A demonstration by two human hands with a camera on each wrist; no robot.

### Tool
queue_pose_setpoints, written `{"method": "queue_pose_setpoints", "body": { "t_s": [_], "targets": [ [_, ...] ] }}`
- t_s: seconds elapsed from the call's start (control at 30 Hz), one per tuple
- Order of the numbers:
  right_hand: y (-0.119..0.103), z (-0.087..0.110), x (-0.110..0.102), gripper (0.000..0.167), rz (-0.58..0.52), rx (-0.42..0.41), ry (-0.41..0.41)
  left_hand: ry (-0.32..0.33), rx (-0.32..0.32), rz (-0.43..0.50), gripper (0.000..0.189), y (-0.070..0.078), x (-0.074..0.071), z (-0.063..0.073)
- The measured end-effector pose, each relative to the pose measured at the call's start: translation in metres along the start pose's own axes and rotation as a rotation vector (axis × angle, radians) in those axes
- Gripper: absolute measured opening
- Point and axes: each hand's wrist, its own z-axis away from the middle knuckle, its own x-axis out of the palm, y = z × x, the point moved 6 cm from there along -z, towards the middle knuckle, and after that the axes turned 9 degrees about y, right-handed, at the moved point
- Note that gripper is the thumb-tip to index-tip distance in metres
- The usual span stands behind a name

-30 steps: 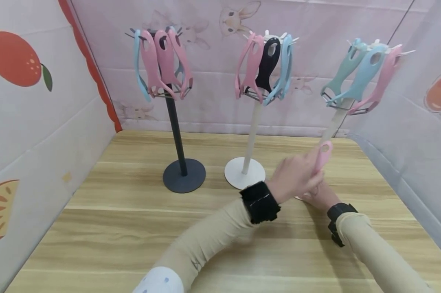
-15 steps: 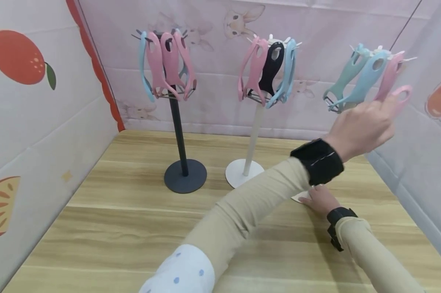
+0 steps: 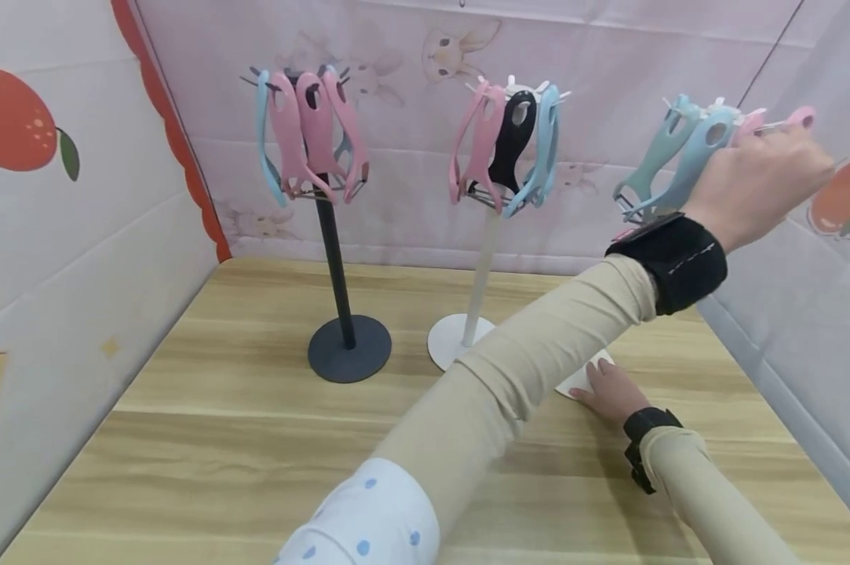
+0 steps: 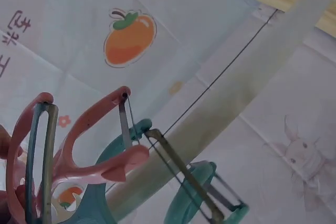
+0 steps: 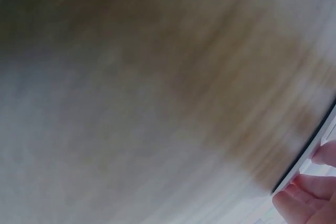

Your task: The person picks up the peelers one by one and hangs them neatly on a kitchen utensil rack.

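Note:
My left hand point(image 3: 760, 184) is raised at the top of the right white stand and holds a pink peeler point(image 3: 800, 118), whose handle end shows above the knuckles. In the left wrist view, the held peeler point(image 4: 18, 156) hangs beside another pink peeler point(image 4: 79, 169) on the stand. A green peeler point(image 3: 661, 149) and a blue peeler point(image 3: 702, 161) hang on the same stand; the arm hides much of its pole. Low down, my right hand point(image 3: 614, 396) rests its fingers on the stand's white round base point(image 3: 571, 383). In the right wrist view, fingertips point(image 5: 291, 205) touch its edge.
A black stand point(image 3: 349, 349) at left bears pink and blue peelers. The middle white stand point(image 3: 460, 341) bears pink, black and blue peelers. Printed cloth walls point(image 3: 396, 227) enclose the wooden table point(image 3: 255, 455). My left forearm crosses in front of the right stand.
My left hand has risen to the right with the pink peeler, from low by the right stand's pole to its hooks. The right hand has stayed at the base.

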Motion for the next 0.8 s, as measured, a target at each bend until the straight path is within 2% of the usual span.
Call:
{"method": "queue_pose_setpoints", "body": {
  "t_s": [0.13, 0.3, 0.43, 0.53, 0.63, 0.8],
  "targets": [
    [-0.002, -0.001, 0.001, 0.058, -0.018, 0.005, -0.017, 0.041, -0.017, -0.058, 0.041, -0.003, 0.000, -0.008],
    [-0.005, -0.004, 0.000, 0.056, -0.024, 0.001, -0.022, 0.001, -0.029, -0.090, 0.048, -0.006, 0.002, -0.010],
    [-0.004, -0.005, -0.001, 0.055, 0.003, -0.019, -0.013, -0.042, -0.024, -0.092, 0.040, -0.005, 0.005, -0.003],
    [-0.003, -0.006, -0.002, 0.053, 0.020, -0.034, -0.008, -0.052, -0.022, -0.085, 0.033, -0.002, 0.009, 0.007],
    [-0.004, -0.005, -0.003, 0.052, 0.016, -0.035, -0.006, -0.001, -0.020, -0.093, 0.034, 0.002, 0.011, 0.020],
    [-0.002, -0.002, -0.004, 0.054, -0.006, -0.008, -0.005, 0.169, -0.005, -0.112, 0.047, 0.009, 0.016, 0.051]
  ]
}}
